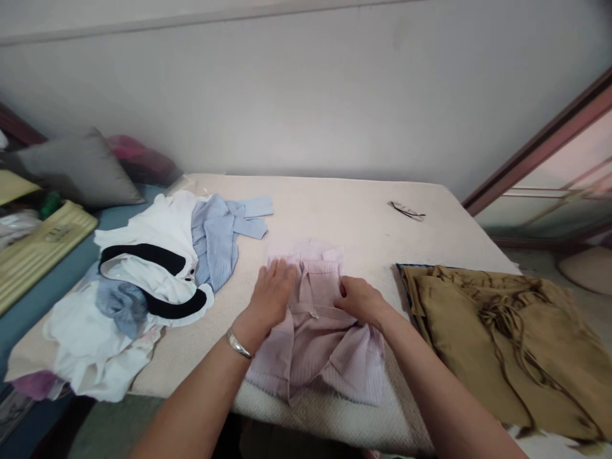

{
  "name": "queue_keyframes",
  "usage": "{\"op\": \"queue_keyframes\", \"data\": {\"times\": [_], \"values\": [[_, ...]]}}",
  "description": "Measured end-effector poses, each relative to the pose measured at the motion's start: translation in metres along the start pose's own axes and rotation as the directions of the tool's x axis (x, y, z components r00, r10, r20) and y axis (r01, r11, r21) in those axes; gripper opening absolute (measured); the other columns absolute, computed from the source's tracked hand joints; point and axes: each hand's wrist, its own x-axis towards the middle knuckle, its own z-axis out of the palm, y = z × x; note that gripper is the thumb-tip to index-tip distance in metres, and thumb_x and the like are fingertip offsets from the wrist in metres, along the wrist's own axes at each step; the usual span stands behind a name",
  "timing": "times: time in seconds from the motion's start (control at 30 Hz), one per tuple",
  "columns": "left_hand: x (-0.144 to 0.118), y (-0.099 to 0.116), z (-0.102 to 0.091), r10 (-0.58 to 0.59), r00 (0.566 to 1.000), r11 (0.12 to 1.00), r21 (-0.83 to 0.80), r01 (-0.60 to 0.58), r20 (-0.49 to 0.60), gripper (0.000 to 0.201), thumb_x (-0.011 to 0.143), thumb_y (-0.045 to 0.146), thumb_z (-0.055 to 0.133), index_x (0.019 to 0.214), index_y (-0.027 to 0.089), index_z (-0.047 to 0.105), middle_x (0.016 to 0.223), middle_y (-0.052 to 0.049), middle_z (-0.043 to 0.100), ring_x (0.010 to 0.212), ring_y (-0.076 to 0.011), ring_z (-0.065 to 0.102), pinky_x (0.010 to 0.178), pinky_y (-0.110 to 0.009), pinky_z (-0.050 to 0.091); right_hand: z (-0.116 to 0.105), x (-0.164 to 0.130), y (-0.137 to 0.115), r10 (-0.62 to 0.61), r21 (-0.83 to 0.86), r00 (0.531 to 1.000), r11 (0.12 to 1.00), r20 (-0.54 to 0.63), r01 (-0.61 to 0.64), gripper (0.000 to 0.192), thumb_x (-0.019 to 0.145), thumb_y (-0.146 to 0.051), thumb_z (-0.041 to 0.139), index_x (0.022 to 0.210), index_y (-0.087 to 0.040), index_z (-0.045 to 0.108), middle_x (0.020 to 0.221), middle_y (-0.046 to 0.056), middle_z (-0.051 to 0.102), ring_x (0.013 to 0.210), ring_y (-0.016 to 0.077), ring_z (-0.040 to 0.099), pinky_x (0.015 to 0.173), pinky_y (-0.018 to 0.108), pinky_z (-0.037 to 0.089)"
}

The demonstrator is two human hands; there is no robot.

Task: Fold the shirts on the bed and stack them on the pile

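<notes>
A pale pink striped shirt [319, 331] lies partly folded in front of me on a cream padded table [335, 210]. My left hand [271, 296] rests flat on the shirt's left side, fingers together and stretched out. A metal bangle sits on that wrist. My right hand [359, 298] pinches a fold of the pink fabric near the shirt's middle.
A heap of white, light blue and black-trimmed clothes [153, 280] lies at the left. Folded olive-brown garments [507, 338] lie at the right. A small dark object [406, 210] sits at the far right of the table. Grey pillow [81, 169] and bedding at far left.
</notes>
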Motion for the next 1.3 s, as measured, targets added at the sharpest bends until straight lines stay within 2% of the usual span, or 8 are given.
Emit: {"op": "queue_keyframes", "data": {"times": [0.17, 0.33, 0.43, 0.57, 0.77, 0.97, 1.13, 1.3], "values": [[0.001, -0.001, 0.003, 0.149, 0.977, 0.984, -0.119, -0.131, 0.152, 0.089, 0.066, 0.001, 0.058, 0.150, 0.017, 0.035, 0.163, -0.018, 0.029, 0.151, -0.0341, 0.026, 0.119, -0.050, 0.030, -0.004, -0.008, -0.008, 0.003, -0.115, 0.991, 0.993, -0.133, -0.018, 0.034, 0.079, -0.033, 0.068, 0.109, -0.018, 0.062, 0.105, 0.013, 0.071, 0.094, 0.0278, 0.068, 0.069, 0.031, 0.042], [0.006, -0.008, 0.000, 0.252, 0.958, 0.947, -0.239, -0.214, 0.139, 0.080, 0.066, 0.001, 0.056, 0.144, 0.010, 0.043, 0.162, -0.020, 0.029, 0.151, -0.0303, 0.027, 0.122, -0.044, 0.028, 0.003, -0.017, -0.028, -0.322, -0.203, 0.921, 0.938, -0.217, 0.280, 0.034, 0.080, -0.035, 0.071, 0.108, -0.020, 0.058, 0.111, 0.010, 0.068, 0.097, 0.0244, 0.066, 0.074, 0.030, 0.041], [0.013, -0.007, 0.004, 0.274, 0.961, 0.923, -0.292, -0.252, 0.038, 0.058, 0.071, 0.002, 0.051, 0.129, 0.010, 0.055, 0.149, -0.018, 0.048, 0.142, -0.0268, 0.041, 0.119, -0.038, 0.032, 0.012, -0.018, -0.037, -0.428, -0.184, 0.890, 0.898, -0.154, 0.400, 0.033, 0.081, -0.038, 0.071, 0.104, -0.020, 0.058, 0.107, 0.008, 0.068, 0.093, 0.0232, 0.066, 0.072, 0.030, 0.040], [0.024, -0.006, 0.010, 0.176, 0.981, 0.918, -0.346, -0.195, -0.086, 0.032, 0.081, 0.004, 0.043, 0.105, 0.017, 0.060, 0.109, -0.012, 0.067, 0.108, -0.0239, 0.060, 0.099, -0.037, 0.045, 0.024, -0.019, -0.043, -0.418, -0.125, 0.893, 0.907, -0.165, 0.402, 0.042, 0.087, -0.053, 0.065, 0.112, -0.020, 0.055, 0.109, 0.009, 0.067, 0.095, 0.0250, 0.066, 0.072, 0.031, 0.040], [0.037, -0.015, 0.023, 0.069, 0.980, 0.856, -0.494, -0.154, -0.185, 0.030, 0.081, 0.004, 0.044, 0.105, 0.019, 0.056, 0.103, -0.008, 0.067, 0.096, -0.0207, 0.060, 0.088, -0.032, 0.047, 0.034, -0.017, -0.055, -0.422, -0.114, 0.884, 0.907, -0.202, 0.406, 0.053, 0.096, -0.048, 0.055, 0.140, -0.022, 0.040, 0.119, 0.011, 0.063, 0.097, 0.0239, 0.065, 0.073, 0.030, 0.040], [0.047, -0.018, 0.041, 0.073, 0.955, 0.832, -0.511, -0.217, -0.287, 0.038, 0.085, 0.003, 0.040, 0.118, 0.015, 0.056, 0.108, -0.010, 0.065, 0.101, -0.0216, 0.059, 0.094, -0.036, 0.047, 0.040, -0.005, -0.053, -0.412, -0.100, 0.868, 0.911, -0.277, 0.400, 0.016, 0.101, -0.029, 0.046, 0.108, -0.021, 0.058, 0.105, 0.007, 0.065, 0.083, 0.0180, 0.062, 0.066, 0.029, 0.035], [0.049, -0.014, 0.043, 0.174, 0.948, 0.842, -0.459, -0.283, -0.265, 0.034, 0.088, 0.006, 0.041, 0.112, 0.015, 0.063, 0.102, -0.010, 0.063, 0.097, -0.0225, 0.059, 0.089, -0.036, 0.049, 0.042, 0.006, -0.049, -0.339, 0.028, 0.831, 0.920, -0.441, 0.390, 0.016, 0.102, -0.024, 0.044, 0.101, -0.019, 0.059, 0.101, 0.006, 0.064, 0.086, 0.0171, 0.059, 0.072, 0.028, 0.038], [0.046, -0.010, 0.042, 0.177, 0.952, 0.876, -0.400, -0.268, -0.251, 0.028, 0.089, 0.008, 0.043, 0.103, 0.017, 0.066, 0.099, -0.009, 0.060, 0.092, -0.0218, 0.059, 0.083, -0.035, 0.049, 0.044, 0.006, -0.051, -0.378, 0.032, 0.820, 0.901, -0.429, 0.432, 0.019, 0.101, -0.020, 0.042, 0.106, -0.018, 0.060, 0.103, 0.008, 0.063, 0.086, 0.0176, 0.058, 0.074, 0.028, 0.039]]}}
